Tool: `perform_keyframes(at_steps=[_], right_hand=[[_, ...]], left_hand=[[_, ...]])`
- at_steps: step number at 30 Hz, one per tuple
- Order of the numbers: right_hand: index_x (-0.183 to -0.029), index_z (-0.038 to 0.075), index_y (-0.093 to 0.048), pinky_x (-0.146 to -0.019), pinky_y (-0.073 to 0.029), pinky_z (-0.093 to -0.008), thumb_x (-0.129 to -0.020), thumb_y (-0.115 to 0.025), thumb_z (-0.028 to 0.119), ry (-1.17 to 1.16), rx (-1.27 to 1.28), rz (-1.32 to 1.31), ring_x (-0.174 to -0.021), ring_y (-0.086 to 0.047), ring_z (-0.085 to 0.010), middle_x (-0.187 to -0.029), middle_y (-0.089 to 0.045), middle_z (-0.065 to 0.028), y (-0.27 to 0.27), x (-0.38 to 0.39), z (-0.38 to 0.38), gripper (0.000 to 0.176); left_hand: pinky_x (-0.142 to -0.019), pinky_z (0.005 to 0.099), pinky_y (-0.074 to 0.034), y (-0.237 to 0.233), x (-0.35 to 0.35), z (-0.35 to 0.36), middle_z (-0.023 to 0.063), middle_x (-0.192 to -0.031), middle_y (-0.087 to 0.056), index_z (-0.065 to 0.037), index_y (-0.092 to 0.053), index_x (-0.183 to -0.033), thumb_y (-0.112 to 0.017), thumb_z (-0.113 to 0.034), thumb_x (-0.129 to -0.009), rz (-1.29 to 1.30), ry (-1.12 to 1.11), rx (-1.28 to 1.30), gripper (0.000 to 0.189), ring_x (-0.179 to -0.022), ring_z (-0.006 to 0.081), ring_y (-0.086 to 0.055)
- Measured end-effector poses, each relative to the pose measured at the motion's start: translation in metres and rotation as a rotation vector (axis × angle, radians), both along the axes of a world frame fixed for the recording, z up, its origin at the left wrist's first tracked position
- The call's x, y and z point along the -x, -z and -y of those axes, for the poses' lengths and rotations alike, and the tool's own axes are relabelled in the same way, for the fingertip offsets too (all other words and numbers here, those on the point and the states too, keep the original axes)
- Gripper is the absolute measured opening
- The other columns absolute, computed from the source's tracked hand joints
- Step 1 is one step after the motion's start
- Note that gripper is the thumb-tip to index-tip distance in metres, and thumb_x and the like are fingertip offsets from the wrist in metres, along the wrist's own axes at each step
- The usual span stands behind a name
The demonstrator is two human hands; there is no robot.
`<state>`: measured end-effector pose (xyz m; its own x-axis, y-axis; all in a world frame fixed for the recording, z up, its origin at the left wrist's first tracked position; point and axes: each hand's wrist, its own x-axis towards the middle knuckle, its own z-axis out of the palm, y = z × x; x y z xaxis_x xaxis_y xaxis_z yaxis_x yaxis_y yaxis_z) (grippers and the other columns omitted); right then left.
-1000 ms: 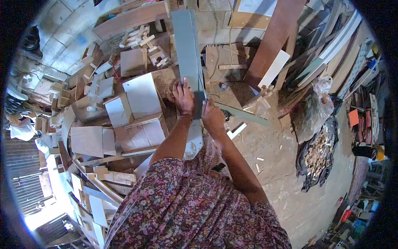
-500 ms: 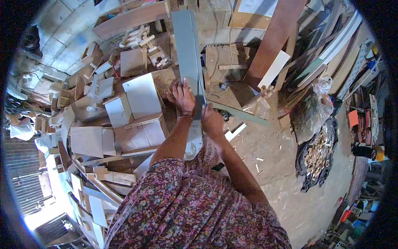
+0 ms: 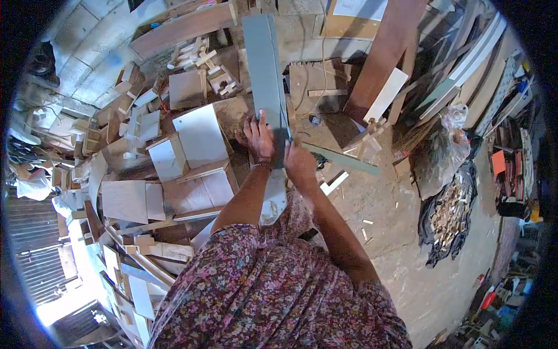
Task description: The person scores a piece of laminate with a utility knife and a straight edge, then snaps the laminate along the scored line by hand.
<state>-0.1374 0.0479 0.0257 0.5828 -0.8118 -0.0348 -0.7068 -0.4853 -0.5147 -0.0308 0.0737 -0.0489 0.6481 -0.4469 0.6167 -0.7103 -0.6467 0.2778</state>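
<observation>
A long grey board stretches away from my body. My left hand lies flat on top of it with the fingers spread, pressing near its closer end. At the board's right edge, my right hand is closed around the handle of a thin tool that looks like a handsaw. Its narrow blade runs forward along the board's edge, seen almost edge-on. The grip itself is mostly hidden by my fingers. A narrow grey-green strip slants out to the right beyond my right hand.
White-topped wooden boxes crowd the left side. A wide brown plank leans at the back right beside several long boards. Wood offcuts lie on dark plastic on the floor, with small scraps nearby.
My right hand has shifted slightly forward along the board's edge with the tool. My left hand stays flat on the board.
</observation>
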Motion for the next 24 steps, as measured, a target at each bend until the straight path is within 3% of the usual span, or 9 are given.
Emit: perform_keyframes(at_steps=[7, 10, 12, 13, 15, 19, 21, 24], right_hand=[[-0.085, 0.001, -0.047, -0.054, -0.044, -0.0435, -0.08, -0.034, 0.031, -0.006, 0.042, 0.021, -0.061, -0.054, -0.0355, -0.065, -0.054, -0.0204, -0.015, -0.03, 0.025, 0.033], [-0.092, -0.001, -0.043, -0.061, -0.044, -0.0429, -0.082, -0.03, 0.031, -0.039, -0.037, -0.035, -0.07, -0.055, -0.0348, -0.077, -0.055, -0.0188, -0.017, -0.029, 0.024, 0.036], [-0.092, -0.002, -0.044, -0.061, -0.044, -0.0434, -0.081, -0.031, 0.03, -0.043, -0.078, -0.084, -0.07, -0.055, -0.0339, -0.074, -0.055, -0.0199, -0.015, -0.018, 0.018, 0.036], [-0.092, -0.002, -0.044, -0.061, -0.044, -0.0434, -0.081, -0.031, 0.03, -0.043, -0.079, -0.087, -0.07, -0.055, -0.0339, -0.074, -0.055, -0.0199, -0.013, -0.009, 0.012, 0.036], [-0.08, -0.001, -0.047, -0.056, -0.043, -0.0464, -0.081, -0.033, 0.029, 0.018, -0.101, -0.07, -0.06, -0.054, -0.0375, -0.061, -0.054, -0.0205, -0.006, 0.013, -0.002, 0.033], [-0.077, -0.001, -0.049, -0.055, -0.044, -0.0455, -0.081, -0.033, 0.029, 0.022, -0.103, -0.088, -0.06, -0.054, -0.0377, -0.064, -0.054, -0.0208, -0.009, -0.001, 0.012, 0.034], [-0.086, -0.001, -0.048, -0.059, -0.045, -0.0415, -0.079, -0.034, 0.024, -0.057, -0.025, -0.01, -0.069, -0.056, -0.0324, -0.071, -0.056, -0.0194, -0.014, -0.025, 0.025, 0.029], [-0.086, -0.001, -0.048, -0.058, -0.045, -0.0413, -0.079, -0.035, 0.024, -0.031, -0.055, -0.057, -0.068, -0.056, -0.0317, -0.071, -0.056, -0.0192, -0.022, -0.041, 0.031, 0.029]], left_hand=[[-0.085, 0.0545, -0.011, -0.011, 0.002, -0.001, 0.0093, -0.106, -0.043, -0.014, -0.037, -0.115, -0.042, -0.022, -0.073, -0.038, 0.094, 0.092, 0.043, -0.106, 0.0258, -0.033], [-0.085, 0.0545, -0.011, -0.007, 0.004, 0.0, 0.01, -0.104, -0.043, -0.014, -0.038, -0.115, -0.044, -0.02, -0.072, -0.127, 0.089, 0.151, 0.043, -0.104, 0.0268, -0.034], [-0.086, 0.0541, -0.01, -0.011, 0.005, 0.002, 0.0095, -0.103, -0.044, -0.014, -0.038, -0.115, -0.047, -0.016, -0.07, -0.218, 0.294, 0.429, 0.046, -0.102, 0.0271, -0.035], [-0.086, 0.0541, -0.01, -0.009, 0.003, 0.002, 0.0095, -0.103, -0.044, -0.014, -0.038, -0.115, -0.047, -0.016, -0.07, -0.221, 0.294, 0.428, 0.046, -0.102, 0.0271, -0.035], [-0.087, 0.0533, -0.01, 0.002, -0.001, 0.001, 0.0086, -0.102, -0.044, -0.014, -0.037, -0.116, -0.048, -0.012, -0.069, -0.088, 0.086, 0.141, 0.048, -0.102, 0.0266, -0.036], [-0.087, 0.0531, -0.01, 0.009, -0.003, 0.001, 0.0078, -0.101, -0.045, -0.014, -0.038, -0.115, -0.046, -0.014, -0.07, -0.088, 0.102, 0.153, 0.046, -0.101, 0.025, -0.037], [-0.087, 0.0528, -0.01, 0.003, -0.001, 0.0, 0.0084, -0.1, -0.046, -0.013, -0.039, -0.115, -0.044, -0.017, -0.071, -0.076, 0.098, 0.148, 0.044, -0.101, 0.0248, -0.037], [-0.087, 0.0527, -0.01, 0.002, -0.001, 0.001, 0.009, -0.1, -0.046, -0.013, -0.039, -0.114, -0.042, -0.021, -0.073, -0.098, 0.104, 0.197, 0.042, -0.101, 0.0249, -0.037]])
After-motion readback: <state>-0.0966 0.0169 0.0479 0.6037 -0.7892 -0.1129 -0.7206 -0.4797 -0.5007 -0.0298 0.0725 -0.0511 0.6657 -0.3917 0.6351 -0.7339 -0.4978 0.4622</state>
